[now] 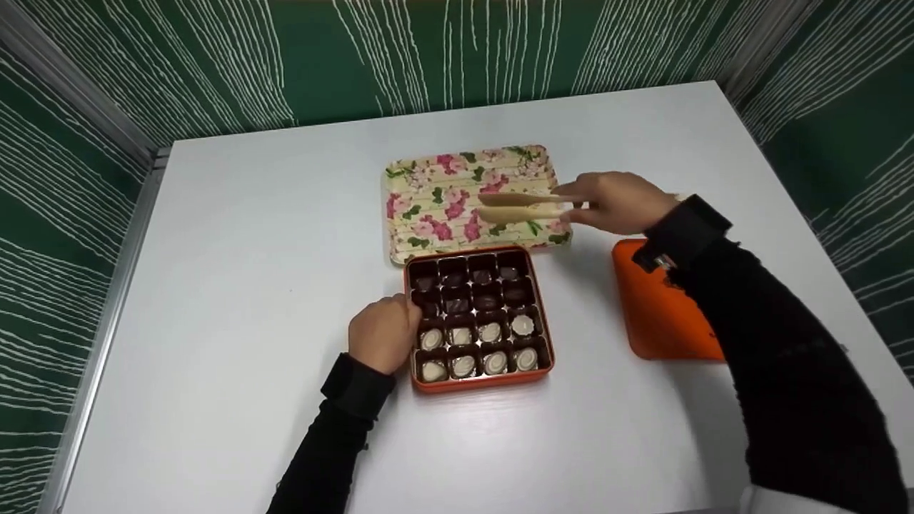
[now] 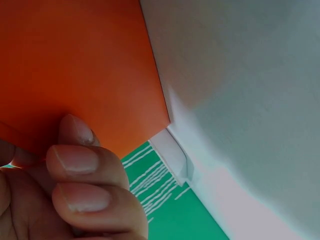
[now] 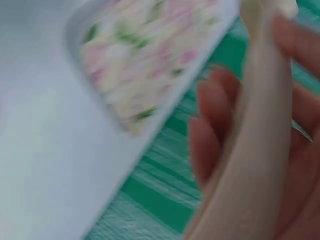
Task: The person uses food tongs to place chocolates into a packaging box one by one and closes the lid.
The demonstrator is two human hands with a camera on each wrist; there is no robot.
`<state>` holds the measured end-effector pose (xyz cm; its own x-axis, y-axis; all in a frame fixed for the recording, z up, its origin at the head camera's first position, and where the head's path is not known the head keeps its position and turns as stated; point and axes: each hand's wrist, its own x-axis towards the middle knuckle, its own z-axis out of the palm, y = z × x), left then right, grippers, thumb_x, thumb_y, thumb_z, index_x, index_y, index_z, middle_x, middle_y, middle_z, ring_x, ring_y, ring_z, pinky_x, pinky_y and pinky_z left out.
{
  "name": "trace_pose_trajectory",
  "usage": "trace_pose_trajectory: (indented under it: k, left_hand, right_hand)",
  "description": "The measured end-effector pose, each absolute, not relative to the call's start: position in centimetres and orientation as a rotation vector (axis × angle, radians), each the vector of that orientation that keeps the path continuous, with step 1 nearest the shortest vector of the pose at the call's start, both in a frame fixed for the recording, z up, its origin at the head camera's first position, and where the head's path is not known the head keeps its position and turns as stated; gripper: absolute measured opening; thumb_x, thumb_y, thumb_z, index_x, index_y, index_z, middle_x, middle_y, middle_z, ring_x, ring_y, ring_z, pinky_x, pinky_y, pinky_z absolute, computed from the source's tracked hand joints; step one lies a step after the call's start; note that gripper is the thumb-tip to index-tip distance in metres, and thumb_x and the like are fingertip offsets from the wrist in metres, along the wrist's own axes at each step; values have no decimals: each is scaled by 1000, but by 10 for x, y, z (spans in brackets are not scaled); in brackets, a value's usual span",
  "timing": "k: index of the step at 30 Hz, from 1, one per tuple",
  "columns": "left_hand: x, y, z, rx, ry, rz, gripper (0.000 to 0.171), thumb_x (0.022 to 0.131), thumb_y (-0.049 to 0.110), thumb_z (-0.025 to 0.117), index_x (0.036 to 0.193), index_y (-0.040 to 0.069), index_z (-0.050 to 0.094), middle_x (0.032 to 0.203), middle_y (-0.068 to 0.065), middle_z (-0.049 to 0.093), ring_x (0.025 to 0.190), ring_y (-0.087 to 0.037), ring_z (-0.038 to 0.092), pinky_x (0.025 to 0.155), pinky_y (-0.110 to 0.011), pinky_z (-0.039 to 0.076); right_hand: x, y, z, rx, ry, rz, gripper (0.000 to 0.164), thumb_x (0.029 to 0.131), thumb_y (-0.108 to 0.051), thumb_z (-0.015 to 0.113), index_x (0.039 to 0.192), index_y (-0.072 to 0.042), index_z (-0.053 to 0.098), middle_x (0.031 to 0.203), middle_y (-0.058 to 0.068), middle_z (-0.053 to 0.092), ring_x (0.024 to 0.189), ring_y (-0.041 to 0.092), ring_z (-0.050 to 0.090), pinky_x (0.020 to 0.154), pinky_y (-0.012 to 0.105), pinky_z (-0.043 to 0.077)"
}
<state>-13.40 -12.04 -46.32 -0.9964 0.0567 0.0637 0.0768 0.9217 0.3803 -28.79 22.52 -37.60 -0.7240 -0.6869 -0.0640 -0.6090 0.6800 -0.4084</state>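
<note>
An orange chocolate box (image 1: 477, 386) stands open near the middle of the table, its dark divided insert holding white chocolates (image 1: 494, 363) in the front rows and dark chocolates (image 1: 488, 302) in the back rows. My left hand (image 1: 382, 334) grips the box's left side; in the left wrist view its curled fingers (image 2: 80, 162) lie against the orange wall. Wooden tongs (image 1: 518, 214) are pinched in my right hand (image 1: 627, 202), their tips pointing left over a flowered tray (image 1: 414, 187). The tips stand slightly apart, with nothing visible between them.
An orange lid (image 1: 660, 318) lies on the white table (image 1: 271, 250) at the right, partly hidden under my right forearm. Behind the box, the tray reaches close to its back edge. Green walls (image 1: 428, 57) with white streaks surround the table.
</note>
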Motion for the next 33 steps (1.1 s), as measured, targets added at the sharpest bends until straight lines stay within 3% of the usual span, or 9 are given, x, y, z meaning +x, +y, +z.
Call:
trace_pose_trajectory:
  k: [3, 7, 13, 17, 24, 29, 31, 33]
  left_hand:
    - [-133, -121, -465, -102, -3015, -604, 34, 101, 21, 49, 75, 5, 63, 68, -15, 63, 63, -36, 63, 55, -48, 49]
    - [-130, -121, -468, -95, -2999, -615, 33, 101, 19, 50, 71, 6, 60, 65, -13, 60, 60, -35, 62, 53, -47, 48]
    - [-128, -121, -468, -105, -2992, -621, 33, 100, 18, 51, 70, 7, 59, 62, -11, 57, 57, -34, 61, 51, -46, 48]
    - [-128, -120, -469, -119, -2975, -606, 32, 99, 17, 52, 70, 7, 60, 63, -13, 59, 59, -36, 62, 52, -48, 49]
    - [-132, -118, -469, -121, -2988, -597, 33, 100, 19, 50, 72, 6, 61, 65, -15, 61, 60, -36, 63, 52, -47, 49]
    - [-132, -117, -468, -128, -2978, -578, 33, 100, 19, 50, 73, 5, 61, 64, -15, 60, 59, -36, 63, 51, -47, 49]
    - [-132, -117, -467, -128, -2980, -584, 33, 101, 19, 50, 72, 6, 61, 64, -14, 60, 59, -36, 63, 51, -47, 49]
    - [-131, -117, -467, -126, -2986, -587, 33, 101, 19, 50, 73, 5, 61, 64, -14, 60, 59, -36, 63, 51, -47, 49]
  right_hand:
    - [-309, 218, -403, -878, 2741, -537, 42, 100, -12, 66, 138, 5, 59, 131, 29, 62, 113, 44, 62, 97, 57, 47]
    - [-321, 210, -430, -699, 2722, -487, 44, 102, -8, 61, 144, 4, 53, 137, 32, 56, 121, 47, 57, 102, 58, 45]
    - [-321, 211, -450, -579, 2706, -488, 52, 101, -8, 63, 150, 1, 46, 137, 33, 52, 115, 47, 58, 98, 56, 46]
    - [-312, 224, -446, -596, 2782, -471, 56, 102, -17, 63, 153, -1, 44, 133, 31, 51, 108, 47, 59, 91, 57, 47]
    - [-274, 295, -419, -345, 2907, -502, 63, 101, -28, 64, 151, 3, 43, 131, 37, 51, 104, 50, 60, 86, 63, 48]
    - [-246, 372, -416, -123, 2839, -380, 61, 99, -25, 62, 135, 21, 44, 114, 45, 51, 94, 54, 56, 80, 63, 48]
    - [-235, 395, -418, -65, 2756, -362, 53, 98, -24, 61, 117, 24, 48, 95, 38, 55, 81, 48, 55, 70, 54, 49]
    - [-227, 411, -421, -36, 2662, -357, 44, 97, -24, 60, 96, 19, 51, 75, 24, 53, 68, 37, 52, 61, 43, 44]
